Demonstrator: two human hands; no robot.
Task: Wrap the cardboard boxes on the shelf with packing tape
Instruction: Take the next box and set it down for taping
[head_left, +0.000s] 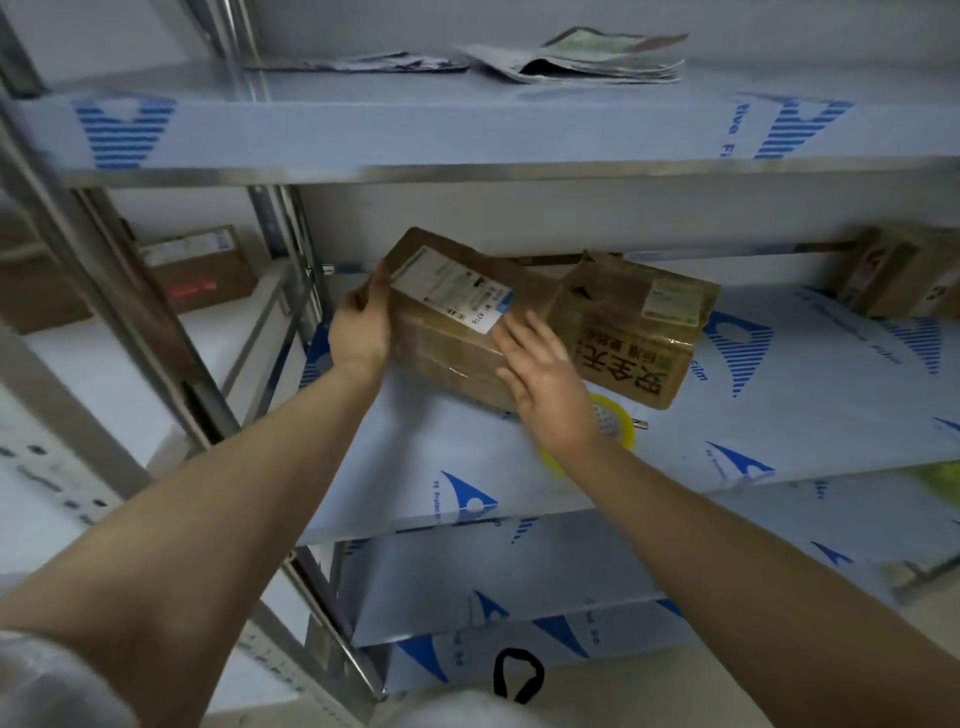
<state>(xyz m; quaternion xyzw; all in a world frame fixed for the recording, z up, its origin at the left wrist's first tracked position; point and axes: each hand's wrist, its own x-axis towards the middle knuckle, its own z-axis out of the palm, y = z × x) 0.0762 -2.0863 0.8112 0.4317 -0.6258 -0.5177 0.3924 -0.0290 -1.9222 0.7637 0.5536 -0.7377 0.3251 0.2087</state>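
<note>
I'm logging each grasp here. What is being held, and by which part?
The left hand grips the labelled box by its left end; the right hand lies open against its front.

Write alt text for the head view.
Two bare hands work a tilted cardboard box on a film-covered metal shelf: left hand grips its end, right hand lies open on it. A yellow tape roll sits beneath the right wrist.

Light even, cool, moderately dim; no clear source visible; soft shadow under box (452, 332) on shelf (467, 467) and beneath upper shelf; faint sheen on steel posts, no hard glare; whole frame slightly soft, motion blur strongest on right hand (545, 379) and far-right box; label text mostly unreadable; wide-angle bending curves shelf edges and posts, stretches forearms at bottom corners.
</note>
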